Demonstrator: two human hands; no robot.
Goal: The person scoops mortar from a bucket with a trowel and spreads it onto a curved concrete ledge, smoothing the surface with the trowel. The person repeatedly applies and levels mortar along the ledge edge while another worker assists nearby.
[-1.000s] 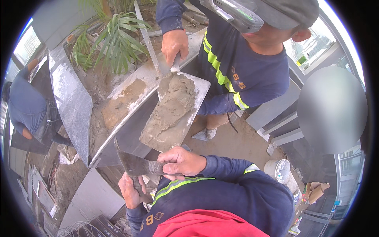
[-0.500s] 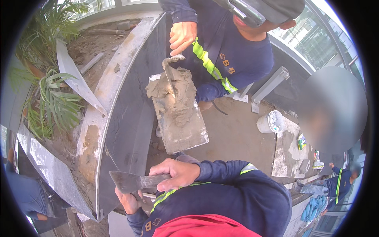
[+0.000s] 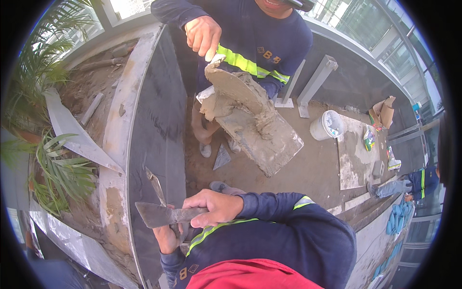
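In front of my chest, my right hand (image 3: 217, 208) grips a putty knife (image 3: 156, 215), its flat grey blade pointing left. My left hand (image 3: 166, 239) is just below and behind that blade, closed around a narrow metal-bladed trowel (image 3: 155, 187) seen nearly edge-on; its handle is mostly hidden. Across from me, a co-worker's hand (image 3: 204, 36) holds a mortar-coated trowel (image 3: 240, 87) over a flat board (image 3: 284, 150). Wet grey mortar (image 3: 224, 108) is heaped on the board's near-left part. The co-worker's other hand is hidden behind the board.
A dark panelled planter wall (image 3: 156, 96) runs along the left, with palm leaves (image 3: 62, 166) and soil behind it. A white bucket (image 3: 327, 125) stands right of the board, beside a stained sheet (image 3: 353, 154). A grey post (image 3: 317, 82) rises behind. Another person (image 3: 409, 185) is far right.
The co-worker's board has swung and shifted right, and the trowel on it has turned its broad face up with mortar. The tool in my left hand shows more of its blade.
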